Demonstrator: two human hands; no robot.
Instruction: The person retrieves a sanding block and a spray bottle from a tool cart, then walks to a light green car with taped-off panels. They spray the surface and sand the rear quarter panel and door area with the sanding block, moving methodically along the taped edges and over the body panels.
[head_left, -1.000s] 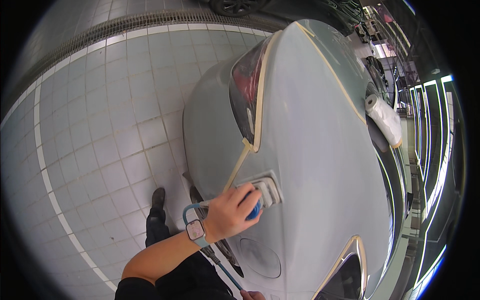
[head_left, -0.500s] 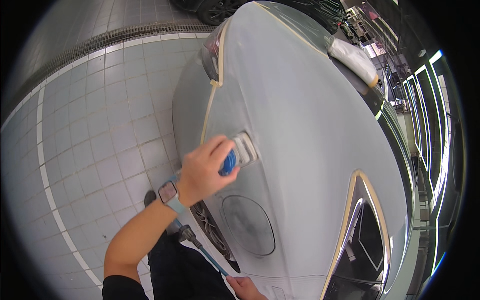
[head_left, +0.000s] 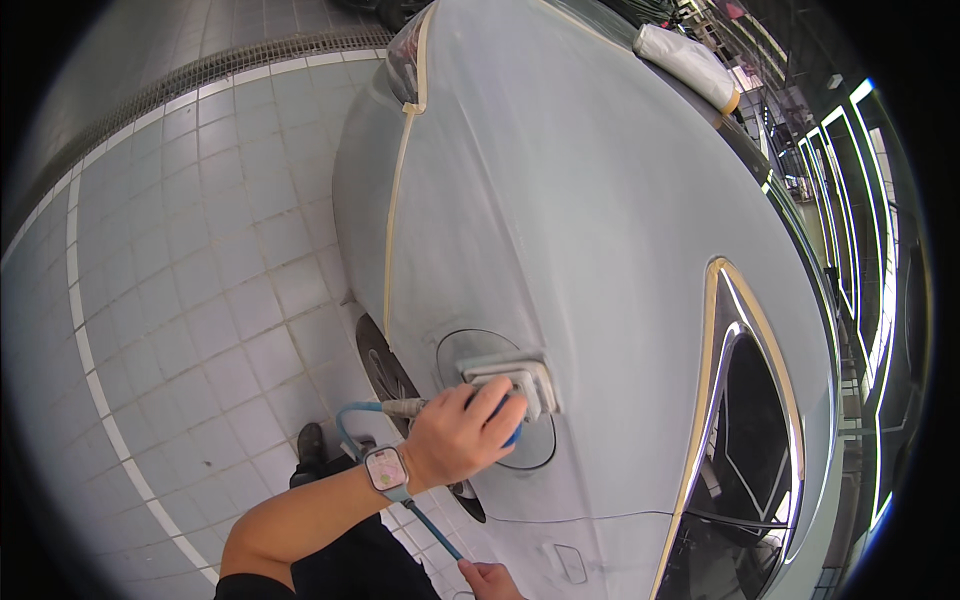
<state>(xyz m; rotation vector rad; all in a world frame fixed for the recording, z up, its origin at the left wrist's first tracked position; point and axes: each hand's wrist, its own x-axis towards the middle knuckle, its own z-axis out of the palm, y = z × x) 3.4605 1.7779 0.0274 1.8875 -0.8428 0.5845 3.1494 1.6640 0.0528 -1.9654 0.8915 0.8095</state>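
Observation:
My left hand (head_left: 455, 435), with a watch on its wrist, is closed around the blue grip of a sander (head_left: 538, 385). The sander's pale rectangular pad lies on the grey car body (head_left: 610, 250), covering part of the round fuel flap (head_left: 535, 455). Low in the view, my right hand (head_left: 488, 580) is closed on a blue-green air hose (head_left: 435, 530). That hose loops up past my left wrist to a fitting behind the sander. My left fingers hide most of the blue grip.
Masking tape (head_left: 398, 220) runs down a panel seam and frames the tail light (head_left: 405, 62) and side window (head_left: 755, 430). A wheel (head_left: 383, 362) sits below the fender. A plastic-wrapped roll (head_left: 690, 65) lies on the car's far side. Tiled floor (head_left: 230, 260) borders a drain grate (head_left: 250, 58).
My left hand has brought the sander toward me, from the panel beyond the fuel flap onto the flap itself. My right hand keeps hold of the hose. The view has shifted.

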